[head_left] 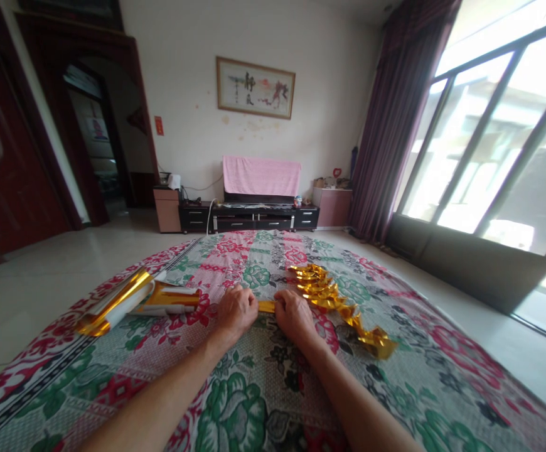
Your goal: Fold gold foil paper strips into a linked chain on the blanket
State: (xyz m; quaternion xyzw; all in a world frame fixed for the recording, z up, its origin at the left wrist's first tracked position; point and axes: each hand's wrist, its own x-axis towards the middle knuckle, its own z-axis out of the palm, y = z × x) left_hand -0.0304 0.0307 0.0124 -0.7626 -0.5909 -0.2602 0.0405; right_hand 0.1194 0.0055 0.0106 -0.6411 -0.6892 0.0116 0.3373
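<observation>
Between my two hands a short strip of gold foil paper [267,306] is stretched level, just above the patterned cloth. My left hand [238,309] is closed on its left end, and my right hand [294,314] grips the other end. Right beside my right hand lies a heap of folded gold foil pieces [336,298], trailing toward the lower right. To the left of my left hand, curled gold foil sheets [117,304] with white backs rest on the cloth. My fingers cover the ends of the strip.
A floral cloth [233,408] covers the broad surface under my hands. Beyond it stand a low black cabinet [235,224] and a pink cloth [262,176] draped over something flat. A purple curtain [390,119] and windows are on the right, a doorway on the left.
</observation>
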